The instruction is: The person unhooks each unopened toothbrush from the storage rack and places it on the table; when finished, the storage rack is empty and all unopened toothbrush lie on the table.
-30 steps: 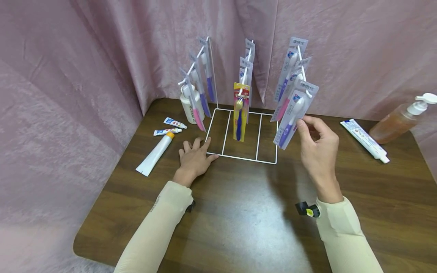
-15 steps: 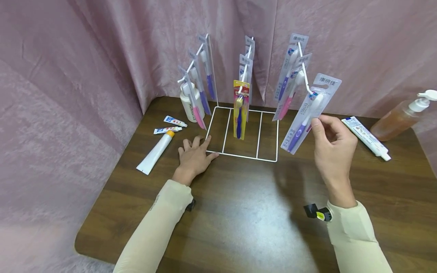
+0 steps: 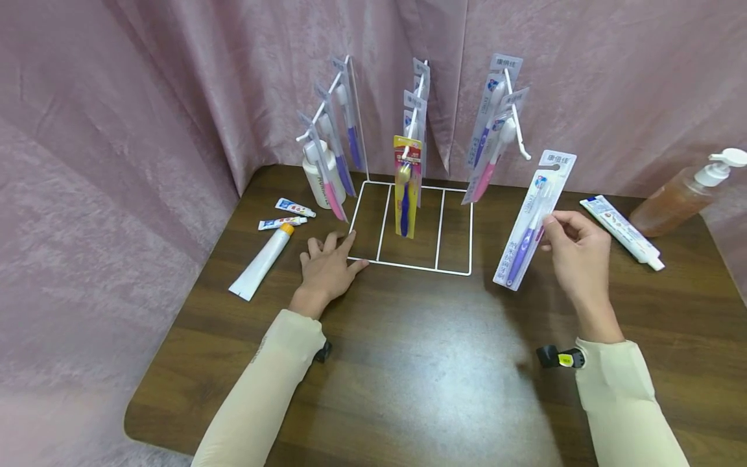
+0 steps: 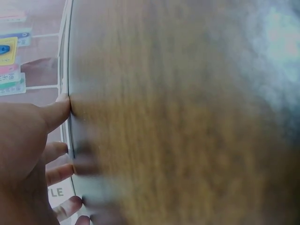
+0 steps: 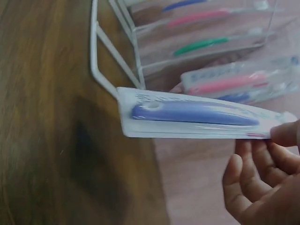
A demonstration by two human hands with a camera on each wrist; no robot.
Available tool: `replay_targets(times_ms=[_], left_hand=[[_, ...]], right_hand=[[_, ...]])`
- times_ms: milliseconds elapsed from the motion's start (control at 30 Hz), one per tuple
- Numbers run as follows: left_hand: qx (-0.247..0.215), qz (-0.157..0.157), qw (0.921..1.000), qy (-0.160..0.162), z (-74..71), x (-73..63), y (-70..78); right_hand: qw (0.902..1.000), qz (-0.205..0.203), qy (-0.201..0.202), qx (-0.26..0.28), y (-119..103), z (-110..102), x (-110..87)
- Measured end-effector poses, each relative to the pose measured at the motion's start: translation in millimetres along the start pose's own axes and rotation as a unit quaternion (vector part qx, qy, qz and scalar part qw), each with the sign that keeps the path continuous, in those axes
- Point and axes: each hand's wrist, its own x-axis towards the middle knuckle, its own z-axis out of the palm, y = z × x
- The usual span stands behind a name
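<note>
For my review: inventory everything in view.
wire rack: 1, white, centre
hanging toothbrushes: 8, mixed, on rack
loose toothbrush: 1, purple, right
mini toothpaste tubes: 2, blue-white, left
orange-capped tube: 1, white, left
toothpaste tube: 1, white, right
pump bottle: 1, amber, far right
lettered bottle: 1, white, back left
table: 1, brown, beneath
curtain: 1, pink, behind
left hand: 1, bare, rack corner
right hand: 1, bare, holding loose toothbrush
sleeves: 2, cream, forearms
wrist devices: 2, black, cuffs
</note>
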Motion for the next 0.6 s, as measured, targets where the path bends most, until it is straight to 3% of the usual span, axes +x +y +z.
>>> replay_targets(times_ms=[167, 267, 600], left_hand=[[-0.011, 0.0, 0.9999, 0.004, 1.6, 2.7, -4.2], [-0.015, -0.003, 0.9999, 0.004, 2.1, 3.5, -6.1], [-0.02, -0.001, 0.9997, 0.009, 1.8, 2.4, -5.6]], right_hand=[[0.9878, 0.058, -0.112, -0.091, 23, -3, 16.1], [0.9773, 0.082, -0.155, -0.119, 36, 1, 24.1], [0.9535, 0.151, -0.202, -0.165, 58, 7, 42.2]])
